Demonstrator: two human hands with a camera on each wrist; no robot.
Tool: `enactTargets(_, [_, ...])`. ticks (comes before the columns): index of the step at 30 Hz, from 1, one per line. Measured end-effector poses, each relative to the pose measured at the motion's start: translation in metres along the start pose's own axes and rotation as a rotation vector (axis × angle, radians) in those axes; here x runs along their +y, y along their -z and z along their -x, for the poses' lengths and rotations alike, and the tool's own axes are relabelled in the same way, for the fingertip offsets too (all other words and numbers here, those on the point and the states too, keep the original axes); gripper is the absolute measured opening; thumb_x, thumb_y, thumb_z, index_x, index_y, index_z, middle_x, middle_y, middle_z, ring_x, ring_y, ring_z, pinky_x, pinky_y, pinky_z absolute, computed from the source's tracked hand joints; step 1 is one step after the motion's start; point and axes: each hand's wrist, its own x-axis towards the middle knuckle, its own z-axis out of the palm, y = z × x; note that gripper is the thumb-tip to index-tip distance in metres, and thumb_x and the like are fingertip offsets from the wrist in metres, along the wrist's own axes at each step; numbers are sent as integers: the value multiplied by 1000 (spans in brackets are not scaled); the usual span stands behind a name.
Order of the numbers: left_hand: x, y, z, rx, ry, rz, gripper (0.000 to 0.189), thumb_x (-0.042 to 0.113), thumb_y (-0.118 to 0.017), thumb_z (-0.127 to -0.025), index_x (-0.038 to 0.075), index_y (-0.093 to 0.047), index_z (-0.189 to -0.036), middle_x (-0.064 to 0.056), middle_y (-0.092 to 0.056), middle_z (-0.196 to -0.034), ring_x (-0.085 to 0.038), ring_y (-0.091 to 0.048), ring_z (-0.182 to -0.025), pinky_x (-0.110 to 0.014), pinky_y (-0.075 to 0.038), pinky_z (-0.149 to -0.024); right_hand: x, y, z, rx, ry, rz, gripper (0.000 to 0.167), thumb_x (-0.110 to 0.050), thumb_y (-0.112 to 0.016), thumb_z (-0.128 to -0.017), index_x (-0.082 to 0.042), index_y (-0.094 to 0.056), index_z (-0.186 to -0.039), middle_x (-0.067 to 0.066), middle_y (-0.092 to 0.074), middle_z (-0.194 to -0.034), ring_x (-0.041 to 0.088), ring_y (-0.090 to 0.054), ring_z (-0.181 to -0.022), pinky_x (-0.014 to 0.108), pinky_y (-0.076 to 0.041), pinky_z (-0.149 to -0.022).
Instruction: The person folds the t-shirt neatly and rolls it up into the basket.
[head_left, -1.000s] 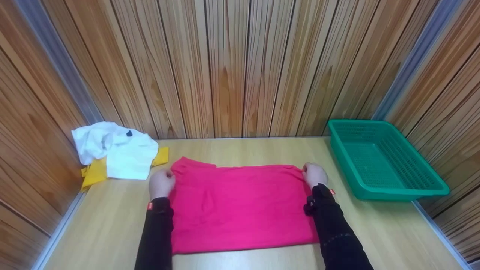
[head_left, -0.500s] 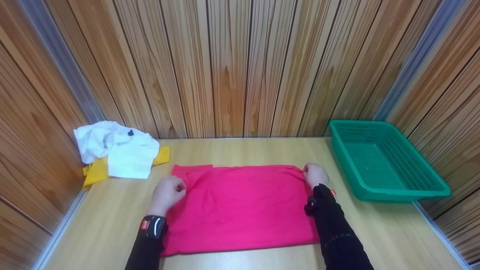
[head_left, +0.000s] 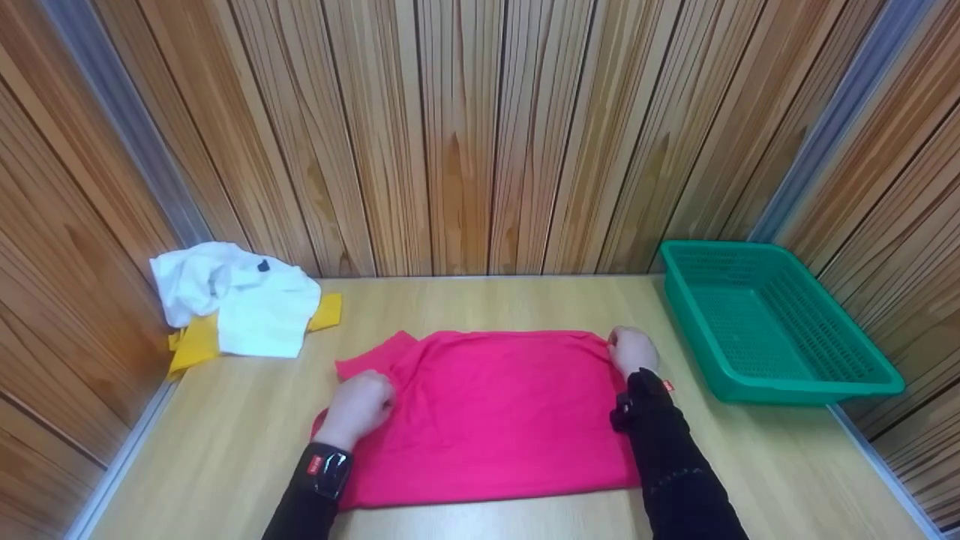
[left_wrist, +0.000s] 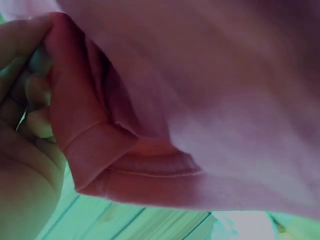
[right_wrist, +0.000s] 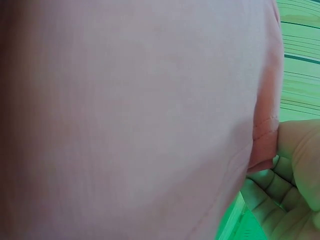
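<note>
A bright pink T-shirt (head_left: 510, 420) lies folded on the table, its left part rumpled with a short flap of cloth sticking out at the upper left. My left hand (head_left: 358, 409) pinches the shirt's left side, drawn in over the cloth. In the left wrist view its fingers (left_wrist: 37, 95) grip an edge beside a ribbed, gaping opening. At the far right corner my right hand (head_left: 632, 351) holds the shirt. Thumb and fingers (right_wrist: 295, 137) pinch a stitched hem in the right wrist view. Both wrists wear black bands over dark sleeves.
A green plastic basket (head_left: 795, 386) stands on the right of the table (head_left: 487, 300). Back left, a white garment (head_left: 259, 322) with a dark mark lies over a yellow cloth (head_left: 196, 345). Wood-panelled walls (head_left: 465, 150) close in the back and both sides.
My left hand has moved inward to the right and toward me, bringing the shirt's left edge with it; the upper-left flap has shifted and tilted. My right hand stays at its corner.
</note>
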Motion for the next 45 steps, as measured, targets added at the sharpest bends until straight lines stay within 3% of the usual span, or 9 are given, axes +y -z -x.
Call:
enactTargets(8, [3, 0, 0, -42, -27, -42, 29, -4, -71, -69, 13, -56, -52, 0, -50, -53, -25, -55, -58, -38, -44, -52, -2, 0, 0, -15, -8, -1, 6, -6, -64, -90, -2, -61, -86, 16, -63, -86, 36, -62, -85, 49, -48, -73])
enactTargets(16, [-3, 12, -2, -125, 26, 128, 33, -1, -73, -73, 17, -54, -53, 12, -38, -48, -10, -40, -50, -28, -35, -51, 0, 1, 1, -23, -4, 5, 7, -7, -63, -90, -2, -61, -85, 16, -62, -85, 36, -62, -85, 49, -48, -74])
enactTargets(22, [-11, 33, -7, -199, 210, 247, 19, 6, -74, -79, 16, -64, -68, 11, -49, -58, -11, -47, -58, -31, -43, -59, 1, -1, 1, -10, 8, -2, 7, -6, -63, -90, -2, -61, -85, 16, -63, -86, 36, -61, -85, 49, -48, -75])
enactTargets(27, [-28, 48, -13, -86, 376, 181, 11, 4, -67, -82, 10, -65, -73, 1, -58, -66, -22, -56, -65, -42, -47, -61, -1, 1, 2, -6, -1, -6, 6, -7, -63, -90, -2, -61, -86, 17, -64, -88, 37, -62, -87, 50, -49, -74])
enactTargets(31, [-47, 48, -12, -20, 535, 118, 7, 6, -65, -84, 5, -69, -79, -9, -66, -74, -34, -64, -75, -51, -50, -66, -2, 3, 2, -15, -7, 3, 7, -8, -63, -91, -2, -61, -88, 18, -64, -90, 38, -63, -88, 51, -49, -74])
enactTargets(34, [-57, 43, -8, -65, 669, 135, 13, 13, -66, -88, 2, -69, -82, -11, -67, -76, -34, -64, -77, -51, -50, -67, -2, 3, 2, -9, -6, 9, 8, -8, -63, -92, -2, -61, -88, 18, -63, -89, 37, -62, -87, 51, -49, -74])
enactTargets(37, [-62, 35, -3, -155, 779, 168, 22, 20, -64, -92, 2, -64, -79, -9, -61, -71, -29, -60, -70, -46, -47, -62, -2, 2, 3, 0, 2, 12, 8, -7, -63, -91, -2, -60, -86, 18, -63, -88, 38, -62, -86, 51, -49, -74])
enactTargets(40, [-63, 28, 2, -215, 834, 174, 28, 24, -63, -91, 6, -57, -72, -6, -53, -65, -25, -54, -64, -41, -42, -56, -2, 0, 3, 7, 17, 12, 8, -7, -64, -90, -2, -61, -85, 18, -63, -87, 38, -62, -86, 50, -48, -75])
enactTargets(45, [-63, 21, 2, -231, 825, 151, 25, 20, -68, -85, 7, -54, -68, -6, -50, -63, -25, -53, -63, -41, -41, -55, -1, -1, 3, 42, 43, 12, 13, -11, -63, -90, -1, -60, -82, 17, -61, -81, 38, -61, -81, 51, -48, -73])
